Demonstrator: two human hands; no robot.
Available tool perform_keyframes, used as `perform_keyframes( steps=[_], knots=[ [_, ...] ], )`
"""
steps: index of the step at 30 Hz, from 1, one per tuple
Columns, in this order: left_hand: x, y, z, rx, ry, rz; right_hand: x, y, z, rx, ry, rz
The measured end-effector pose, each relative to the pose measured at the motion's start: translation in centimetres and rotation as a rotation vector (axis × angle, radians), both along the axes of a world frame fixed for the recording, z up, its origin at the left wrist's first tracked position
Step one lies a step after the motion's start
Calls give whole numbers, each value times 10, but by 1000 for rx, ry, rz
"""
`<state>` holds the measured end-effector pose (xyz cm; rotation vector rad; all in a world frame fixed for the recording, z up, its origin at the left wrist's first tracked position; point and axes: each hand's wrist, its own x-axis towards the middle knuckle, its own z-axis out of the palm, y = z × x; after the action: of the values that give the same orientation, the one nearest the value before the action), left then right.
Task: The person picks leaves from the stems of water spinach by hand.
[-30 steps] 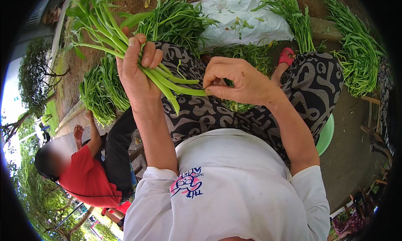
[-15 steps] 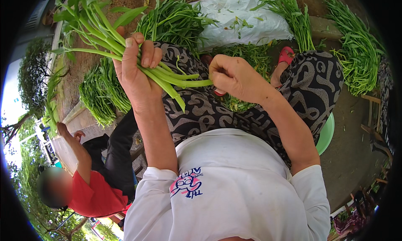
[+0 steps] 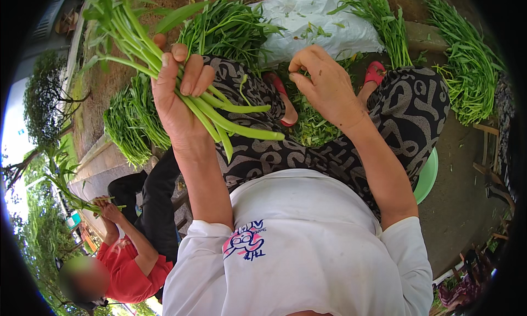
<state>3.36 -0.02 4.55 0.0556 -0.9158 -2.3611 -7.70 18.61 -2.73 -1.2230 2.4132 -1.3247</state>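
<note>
My left hand (image 3: 184,85) is closed around a bunch of water spinach (image 3: 241,129), raised above my left knee. Its leaves spread away to the far left, and the pale green cut stem ends point right over my lap. One thin curled shoot sticks up among the stems. To the right of these ends, apart from them, my right hand (image 3: 325,81) hovers with its fingers curled in toward the thumb. Whether anything small is pinched there cannot be made out. Below it, torn leaves and stem scraps (image 3: 315,121) lie heaped on the ground between my feet.
Bundles of greens lie beyond my left knee (image 3: 228,33), at the left (image 3: 134,121), and at the far right (image 3: 466,63). A white plastic sack (image 3: 318,25) lies ahead. A green basin (image 3: 426,176) stands by my right leg. A person in red (image 3: 134,266) handles greens at the left.
My right hand has come off the stem end and moved up and away to the right. The bunch has shifted slightly in my left hand. The person in red has brought both hands together on greens.
</note>
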Motion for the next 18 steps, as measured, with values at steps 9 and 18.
perform_keyframes(
  steps=[9,18],
  knots=[
    [-3,7,-5,278,46,-282,8,-8,6,-275,-305,417],
    [-3,6,-5,265,46,-312,9,-5,10,-153,-93,457]
  ],
)
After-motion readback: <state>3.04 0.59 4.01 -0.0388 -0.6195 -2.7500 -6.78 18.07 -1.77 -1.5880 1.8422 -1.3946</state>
